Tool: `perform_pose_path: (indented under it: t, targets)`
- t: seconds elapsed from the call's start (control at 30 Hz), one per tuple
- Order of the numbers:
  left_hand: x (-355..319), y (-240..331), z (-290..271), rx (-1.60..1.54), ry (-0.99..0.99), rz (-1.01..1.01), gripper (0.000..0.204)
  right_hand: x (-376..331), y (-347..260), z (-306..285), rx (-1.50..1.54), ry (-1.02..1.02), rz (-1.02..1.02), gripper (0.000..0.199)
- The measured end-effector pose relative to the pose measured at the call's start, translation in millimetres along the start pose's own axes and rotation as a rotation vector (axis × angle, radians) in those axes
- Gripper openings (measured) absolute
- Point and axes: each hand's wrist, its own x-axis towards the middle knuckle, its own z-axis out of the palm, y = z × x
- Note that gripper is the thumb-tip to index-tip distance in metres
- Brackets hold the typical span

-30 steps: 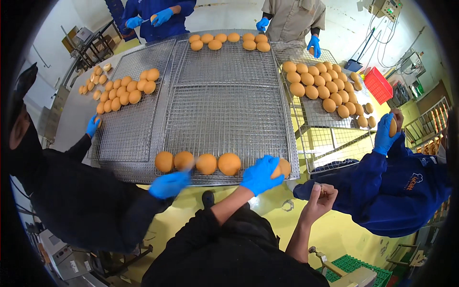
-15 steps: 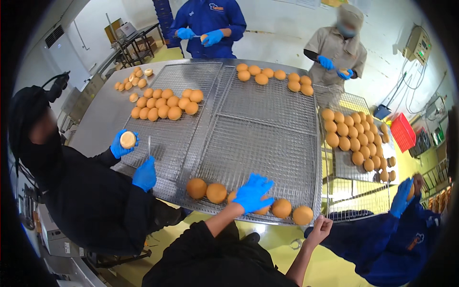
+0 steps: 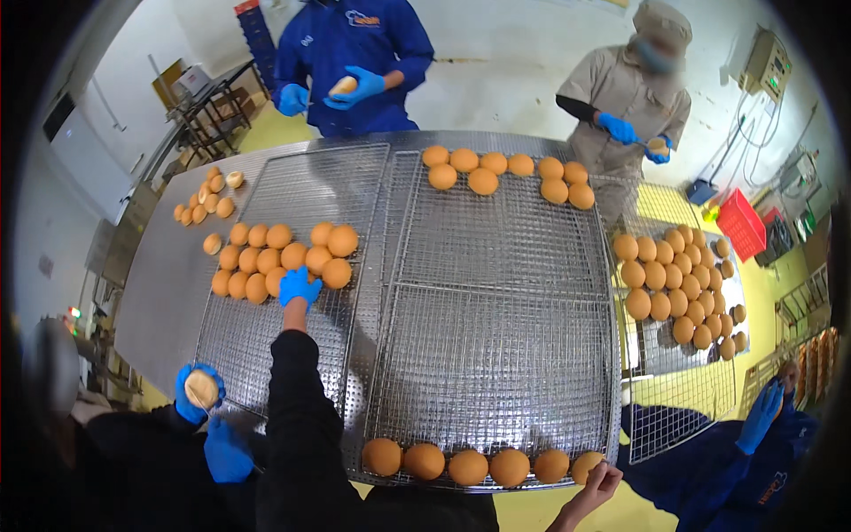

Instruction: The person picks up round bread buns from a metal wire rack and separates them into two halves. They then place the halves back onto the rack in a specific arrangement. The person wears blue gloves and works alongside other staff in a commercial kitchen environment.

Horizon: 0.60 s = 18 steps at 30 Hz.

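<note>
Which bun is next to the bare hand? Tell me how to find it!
Start at the big wire rack in the middle of the steel table. Along its near edge sits one row of six round golden buns. Pick the bun at the far right end, the only one with the bare right hand beside it.

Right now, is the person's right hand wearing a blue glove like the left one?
No, the right hand is bare beside the row of buns at the near edge, while the left hand wears a blue glove.
</note>
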Motion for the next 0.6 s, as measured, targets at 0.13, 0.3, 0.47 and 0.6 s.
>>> perform_pose_path:
  t: [0.13,0.3,0.47,0.6]
  targets:
    - [-22,0,22,0.003,0.06,-0.019,0.048,-10,-5,2,-0.049,0.04,0.119,0.019]
    - [-71,-14,21,-0.239,0.167,-0.261,0.049,-1,-8,6,0.082,-0.056,0.047,0.017]
    - [-69,-44,12,-1.655,0.428,-0.562,0.042,0,-31,8,0.165,-0.25,-0.042,0.016]
    - [-150,105,-134,-2.615,-0.152,-0.05,0.05,-2,-2,-25,0.194,-0.372,-0.211,0.012]
